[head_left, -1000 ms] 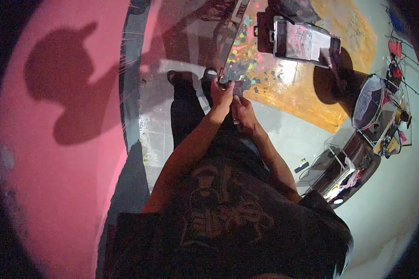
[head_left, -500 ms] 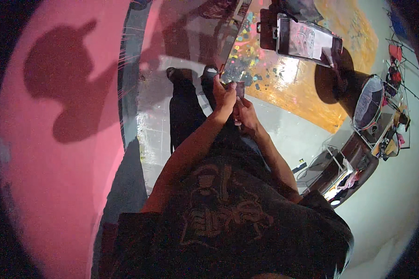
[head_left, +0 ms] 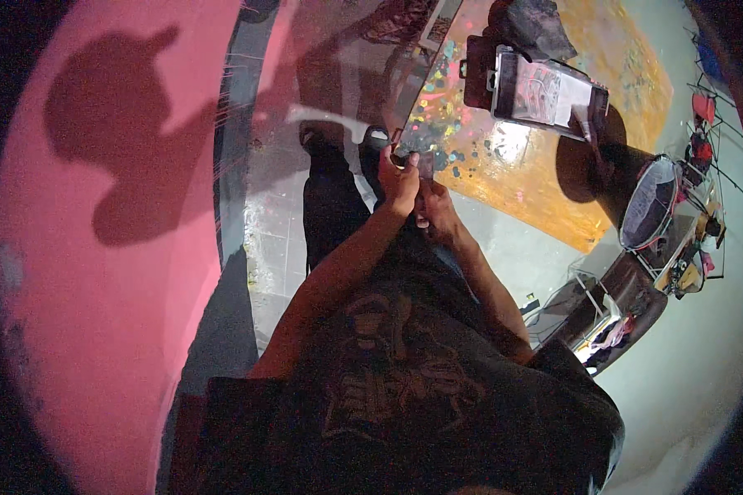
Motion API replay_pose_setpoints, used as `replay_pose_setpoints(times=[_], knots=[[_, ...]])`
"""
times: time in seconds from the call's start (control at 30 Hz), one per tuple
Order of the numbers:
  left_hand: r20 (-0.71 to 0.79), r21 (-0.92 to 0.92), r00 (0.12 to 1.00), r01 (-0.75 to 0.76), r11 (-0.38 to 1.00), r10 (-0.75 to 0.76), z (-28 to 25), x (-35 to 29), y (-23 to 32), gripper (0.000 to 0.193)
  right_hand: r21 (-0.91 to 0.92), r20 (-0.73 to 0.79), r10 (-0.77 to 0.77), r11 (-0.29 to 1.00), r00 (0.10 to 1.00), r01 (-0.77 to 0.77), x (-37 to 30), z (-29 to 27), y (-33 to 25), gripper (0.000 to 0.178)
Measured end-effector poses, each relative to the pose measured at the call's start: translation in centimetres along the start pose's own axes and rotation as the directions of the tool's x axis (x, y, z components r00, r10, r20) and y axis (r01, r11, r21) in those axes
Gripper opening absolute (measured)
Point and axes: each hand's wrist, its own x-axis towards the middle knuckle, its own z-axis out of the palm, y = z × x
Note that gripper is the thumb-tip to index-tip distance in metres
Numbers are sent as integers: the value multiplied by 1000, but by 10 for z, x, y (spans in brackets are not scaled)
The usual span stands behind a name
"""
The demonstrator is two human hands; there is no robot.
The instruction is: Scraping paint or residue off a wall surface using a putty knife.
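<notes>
Both my hands are together in front of my waist, beside the near corner of the orange, paint-spattered tabletop [head_left: 545, 202]. My right hand [head_left: 442, 213] is closed around a small, dark, flat-bladed tool [head_left: 426, 167] that looks like a scraper. Its blade points away from me, and the lower end of its handle shows under my fingers. My left hand [head_left: 401, 186] is closed against the tool's left side, thumb up near the blade. Whatever lies under the left fingers is hidden. Shade blurs the tool's details.
On the tabletop stands a black-rimmed paint tray [head_left: 497, 81] with whitish contents and a brush [head_left: 588, 128] at its right edge. A dark cloth [head_left: 541, 29] lies behind it. A round-rimmed basket [head_left: 648, 205] and a brown chair [head_left: 644, 309] stand right; a pink wall [head_left: 99, 330] rises left.
The view has shifted slightly, so the table and tray sit a little differently. My hands stay together, with the left one slightly lower and less of the tool's blade showing.
</notes>
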Motion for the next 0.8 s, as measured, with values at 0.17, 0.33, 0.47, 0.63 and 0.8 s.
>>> replay_pose_setpoints(times=[0.17,0.33,0.47,0.63,0.8], knots=[[33,-63,995,91,994,-89,-3,7,-7,61,49,-26,-4,999,1000,5,-5,11,-8,35],[68,90,970,226,970,-233,-9,4,40,66,72,-87,-23,997,996,29,8,5,14,34],[90,138,983,149,979,-162,-12,4,30,70,205,-105,-50,976,993,70,3,16,16,33],[147,159,973,157,975,-181,-22,-7,40,73,123,-70,-36,991,997,45,-6,9,26,32],[125,34,975,180,983,-183,-17,0,30,69,158,-101,21,987,995,-5,-8,16,20,35]])
